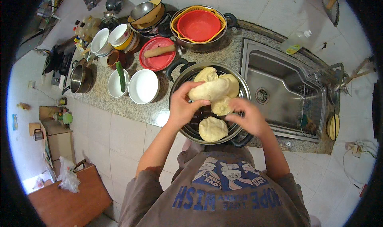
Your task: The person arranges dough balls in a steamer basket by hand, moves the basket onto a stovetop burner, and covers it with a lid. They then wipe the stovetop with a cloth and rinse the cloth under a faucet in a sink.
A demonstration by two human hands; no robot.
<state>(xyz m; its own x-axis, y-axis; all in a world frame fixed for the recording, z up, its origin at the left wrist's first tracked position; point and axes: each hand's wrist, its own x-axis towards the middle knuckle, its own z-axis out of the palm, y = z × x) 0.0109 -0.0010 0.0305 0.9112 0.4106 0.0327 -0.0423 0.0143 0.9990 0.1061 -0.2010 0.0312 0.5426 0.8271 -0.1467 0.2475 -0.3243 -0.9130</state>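
A wide metal steamer pot [174, 92] with black handles stands at the counter's front edge, holding several pale dough buns. My left hand [185, 104] grips a long bun [210, 89] at its left end, thumb below and fingers above, over the other buns. Slightly blurred, my right hand [248, 116] is over the pot's right side, fingers bent beside a bun [222, 105]; whether it grips that bun is unclear. One round bun [213, 129] lies apart near the pot's front. Further buns [206, 74] sit at the back, partly covered by the long one.
Right of the pot is a steel sink [287, 95]. To the left stand a white bowl [144, 87] and another bowl with a cucumber [121, 76] across it. Behind them, a rolling pin [160, 51] rests on a red basin [157, 65]. A red basket [199, 25] sits in a pot.
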